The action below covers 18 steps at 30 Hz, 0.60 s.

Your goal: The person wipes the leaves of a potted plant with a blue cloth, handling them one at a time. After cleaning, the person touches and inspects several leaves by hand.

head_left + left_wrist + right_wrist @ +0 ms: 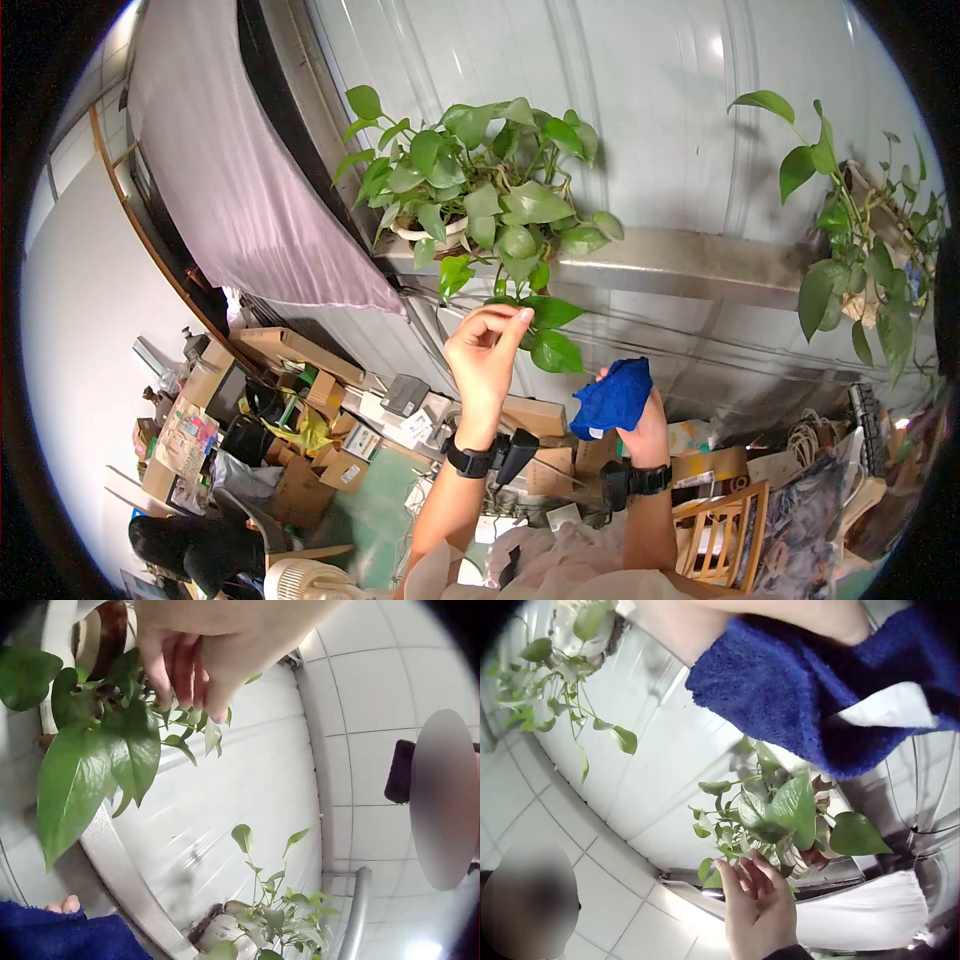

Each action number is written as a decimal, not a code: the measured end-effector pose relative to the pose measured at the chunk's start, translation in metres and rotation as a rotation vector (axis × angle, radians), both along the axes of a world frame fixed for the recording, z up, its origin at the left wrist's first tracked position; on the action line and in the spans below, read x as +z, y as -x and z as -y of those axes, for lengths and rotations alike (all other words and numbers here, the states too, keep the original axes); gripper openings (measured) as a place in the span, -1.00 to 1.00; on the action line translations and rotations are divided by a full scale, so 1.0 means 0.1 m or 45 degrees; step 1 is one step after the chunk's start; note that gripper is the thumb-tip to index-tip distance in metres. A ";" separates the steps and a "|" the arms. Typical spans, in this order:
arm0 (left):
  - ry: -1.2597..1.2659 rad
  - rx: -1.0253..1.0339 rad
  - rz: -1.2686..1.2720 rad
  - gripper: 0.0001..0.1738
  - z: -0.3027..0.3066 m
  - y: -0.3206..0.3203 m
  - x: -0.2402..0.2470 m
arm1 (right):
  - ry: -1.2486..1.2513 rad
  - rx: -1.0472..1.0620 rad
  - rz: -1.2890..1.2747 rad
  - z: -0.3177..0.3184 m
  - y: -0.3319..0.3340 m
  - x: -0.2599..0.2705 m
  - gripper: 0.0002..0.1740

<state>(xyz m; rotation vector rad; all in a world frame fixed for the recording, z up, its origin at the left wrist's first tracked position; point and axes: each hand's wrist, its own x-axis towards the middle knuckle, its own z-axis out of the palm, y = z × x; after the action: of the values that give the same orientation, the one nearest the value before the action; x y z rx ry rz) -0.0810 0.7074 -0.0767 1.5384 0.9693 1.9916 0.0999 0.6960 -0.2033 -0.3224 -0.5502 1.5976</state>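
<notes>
1 bare L hand + 1 bare R hand, 2 black wrist straps, 2 leafy green potted plants, 1 fuzzy blue cloth w/ 1 small white tag, 1 pale mauve fabric curtain, 1 slatted wooden chair — plus several brown cardboard boxes, exact no. unclear.

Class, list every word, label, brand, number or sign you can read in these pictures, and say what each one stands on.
No text can be read in any view.
White tag on the blue cloth: no lettering can be made out.
Cardboard boxes: any markings are too small and blurred to read.
</notes>
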 end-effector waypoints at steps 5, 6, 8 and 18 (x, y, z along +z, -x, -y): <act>0.073 -0.024 -0.005 -0.81 0.11 -0.03 -0.05 | 0.002 -0.081 0.008 0.00 -0.11 -0.13 -0.74; 0.107 -0.041 0.027 -0.84 0.11 -0.05 -0.05 | -0.018 -0.113 0.049 0.01 -0.15 -0.15 -0.73; 0.173 -0.083 0.084 -0.85 0.11 -0.09 -0.01 | 0.019 -0.152 0.107 0.04 -0.22 -0.15 -0.73; 0.177 -0.060 0.178 -0.69 -0.12 -0.08 -0.07 | -0.065 -0.243 0.113 0.29 -0.38 0.07 -0.66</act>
<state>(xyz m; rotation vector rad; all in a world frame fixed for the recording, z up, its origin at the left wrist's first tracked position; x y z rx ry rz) -0.0728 0.7195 -0.0836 1.3173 0.9832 1.9282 0.1383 0.6672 -0.1958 -0.3970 -0.6085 1.3880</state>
